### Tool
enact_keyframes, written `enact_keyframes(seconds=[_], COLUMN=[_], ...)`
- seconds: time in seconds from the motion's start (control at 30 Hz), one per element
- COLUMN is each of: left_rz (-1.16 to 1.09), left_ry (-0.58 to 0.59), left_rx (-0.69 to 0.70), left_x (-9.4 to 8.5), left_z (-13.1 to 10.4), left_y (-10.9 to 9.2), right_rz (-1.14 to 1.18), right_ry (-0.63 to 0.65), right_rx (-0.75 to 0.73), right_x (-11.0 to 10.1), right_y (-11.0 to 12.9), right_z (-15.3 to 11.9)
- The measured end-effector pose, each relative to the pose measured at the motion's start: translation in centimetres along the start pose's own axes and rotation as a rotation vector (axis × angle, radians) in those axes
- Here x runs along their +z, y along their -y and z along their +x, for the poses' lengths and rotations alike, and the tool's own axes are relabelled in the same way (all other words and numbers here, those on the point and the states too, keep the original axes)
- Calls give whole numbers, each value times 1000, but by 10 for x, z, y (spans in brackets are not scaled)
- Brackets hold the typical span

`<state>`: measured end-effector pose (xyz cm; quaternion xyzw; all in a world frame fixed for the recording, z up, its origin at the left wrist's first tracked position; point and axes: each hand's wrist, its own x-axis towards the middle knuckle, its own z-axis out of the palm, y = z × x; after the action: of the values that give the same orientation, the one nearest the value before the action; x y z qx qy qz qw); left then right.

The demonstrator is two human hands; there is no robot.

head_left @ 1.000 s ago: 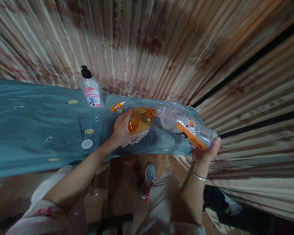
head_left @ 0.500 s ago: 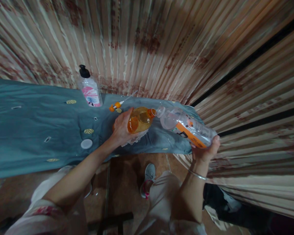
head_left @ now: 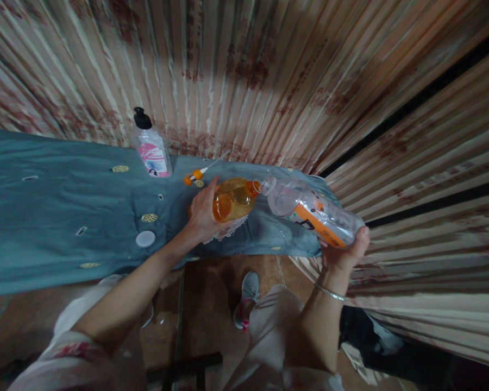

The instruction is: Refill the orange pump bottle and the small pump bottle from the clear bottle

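Near the middle of the head view, my left hand [head_left: 204, 215] grips an orange bottle [head_left: 233, 201], which is tilted with its neck toward the right. A clear bottle with an orange label [head_left: 315, 210] lies slanted in my right hand [head_left: 346, 248], its base held by the fingers. The two open mouths meet or nearly touch; whether liquid passes between them is too small to tell. Behind my left hand an orange pump head [head_left: 193, 176] with a clear tube lies on the cloth. Something clear and ridged shows under the orange bottle.
A clear bottle with a black pump and pink label [head_left: 152, 155] stands at the cloth's back edge. Nearer sits a white round lid [head_left: 145, 239] on the blue-green cloth [head_left: 57, 212]. Pleated curtains [head_left: 244, 70] hang behind and to the right. Below are my legs and a tiled floor.
The clear bottle and my right hand have shifted very slightly to the right in the view. Otherwise both hands keep the same holds.
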<state>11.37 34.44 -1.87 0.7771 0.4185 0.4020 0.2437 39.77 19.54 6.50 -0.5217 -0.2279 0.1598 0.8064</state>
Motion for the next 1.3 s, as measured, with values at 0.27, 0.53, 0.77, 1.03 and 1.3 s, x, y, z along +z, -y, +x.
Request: enact_keyframes(seconds=[0.27, 0.53, 0.77, 1.03, 1.3], left_rz=[36, 52, 34, 8, 13], left_ry=[-39, -49, -26, -24, -22], left_rx=[-27, -25, -28, -17, -14], left_x=[6, 6, 3, 4, 5], left_z=[0, 2, 2, 3, 2], left_y=[6, 6, 0, -1, -1], right_rz=[-6, -21, -3, -30, -50], right_ry=[14, 18, 34, 35, 19], right_rx=[1, -3, -39, -41, -45], right_x=[-3, -4, -4, -8, -7], right_y=[-1, -1, 1, -1, 1], right_z=[1, 2, 3, 4, 5])
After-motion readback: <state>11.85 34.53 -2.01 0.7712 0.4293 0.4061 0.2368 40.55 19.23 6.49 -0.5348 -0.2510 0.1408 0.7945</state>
